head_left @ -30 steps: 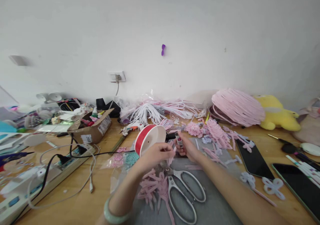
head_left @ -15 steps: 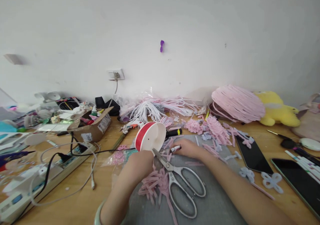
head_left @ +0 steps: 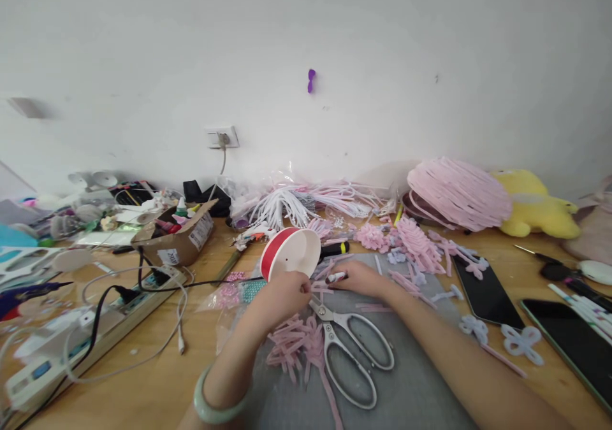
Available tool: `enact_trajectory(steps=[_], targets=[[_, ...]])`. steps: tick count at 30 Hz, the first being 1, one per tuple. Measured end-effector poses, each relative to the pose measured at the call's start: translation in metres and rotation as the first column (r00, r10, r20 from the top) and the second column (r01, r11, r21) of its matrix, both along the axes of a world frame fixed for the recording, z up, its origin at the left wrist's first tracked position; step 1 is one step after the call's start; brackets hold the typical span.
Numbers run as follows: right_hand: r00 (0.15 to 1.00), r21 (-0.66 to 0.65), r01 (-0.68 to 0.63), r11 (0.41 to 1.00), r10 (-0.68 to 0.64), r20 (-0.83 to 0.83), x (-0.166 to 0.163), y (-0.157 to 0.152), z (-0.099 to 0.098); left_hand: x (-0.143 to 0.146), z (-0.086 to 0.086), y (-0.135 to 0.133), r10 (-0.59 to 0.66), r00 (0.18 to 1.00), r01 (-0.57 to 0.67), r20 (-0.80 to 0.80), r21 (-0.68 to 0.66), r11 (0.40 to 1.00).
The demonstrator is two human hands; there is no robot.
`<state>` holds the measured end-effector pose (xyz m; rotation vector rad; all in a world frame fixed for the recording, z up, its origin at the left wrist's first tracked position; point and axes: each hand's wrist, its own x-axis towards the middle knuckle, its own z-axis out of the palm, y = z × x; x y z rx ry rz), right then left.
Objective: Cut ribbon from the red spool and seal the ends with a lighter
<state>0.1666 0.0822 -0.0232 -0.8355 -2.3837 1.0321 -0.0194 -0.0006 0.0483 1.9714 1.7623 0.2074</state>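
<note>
My left hand [head_left: 282, 296] is curled closed just below a red and white spool [head_left: 289, 253], pinching something small I cannot make out. My right hand [head_left: 361, 278] lies beside it on the grey mat [head_left: 411, 385], fingers closed round a small white and red tube [head_left: 336, 278]. Large white-handled scissors [head_left: 349, 347] lie on the mat just below both hands, blades pointing toward my left hand. A heap of cut pink pipe-cleaner pieces [head_left: 296, 347] sits left of the scissors. A pale green bangle [head_left: 215, 408] circles my left wrist.
A power strip [head_left: 90, 334] with cables lies at the left, a cardboard box [head_left: 179, 236] of supplies behind it. Pink and white pipe-cleaner bundles [head_left: 306, 204], a pink coil [head_left: 456, 194] and a yellow plush toy [head_left: 535, 213] line the wall. Two dark tablets [head_left: 485, 293] lie at the right.
My right hand lowered the small tube from upright to lying near the mat. My left hand dropped from the pink strips, then rose toward the spool. The scissors shifted slightly.
</note>
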Motion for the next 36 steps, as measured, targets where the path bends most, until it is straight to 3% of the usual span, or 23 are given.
enact_trajectory(steps=[2, 6, 12, 16, 21, 25, 31, 36], targets=[[0.995, -0.098, -0.009, 0.995, 0.000, -0.095, 0.002, 0.003, 0.000, -0.001, -0.002, 0.003, 0.034, 0.999, -0.035, 0.030, 0.019, 0.999], [0.980, -0.275, 0.076, 0.958, -0.123, -0.158, 0.007, 0.004, 0.007, 0.004, -0.007, 0.010, 0.119, 0.985, -0.135, 0.123, 0.136, 0.981], [0.955, -0.564, 0.075, 0.823, -0.223, -0.198, 0.009, -0.002, 0.018, 0.009, -0.012, 0.018, 0.006, 0.974, -0.064, 0.227, 0.249, 0.966], [0.959, -0.599, 0.046, 0.799, -0.205, -0.198, 0.005, -0.005, 0.019, 0.010, -0.013, 0.020, -0.093, 0.959, 0.006, 0.267, 0.308, 0.951], [0.961, -0.584, 0.016, 0.811, -0.174, -0.214, 0.001, -0.007, 0.021, 0.016, -0.013, 0.018, -0.167, 0.951, 0.096, 0.259, 0.268, 0.959], [0.920, -0.595, 0.047, 0.803, -0.267, -0.288, -0.001, -0.008, 0.023, 0.019, -0.013, 0.018, -0.135, 0.949, 0.076, 0.284, 0.208, 0.975], [0.841, -0.675, 0.033, 0.737, -0.385, -0.380, -0.007, -0.013, 0.030, 0.024, -0.013, 0.017, -0.160, 0.910, 0.099, 0.383, 0.173, 0.980], [0.776, -0.723, -0.003, 0.691, -0.454, -0.437, -0.010, -0.015, 0.030, 0.026, -0.017, 0.018, -0.048, 0.833, -0.035, 0.551, 0.139, 0.990]])
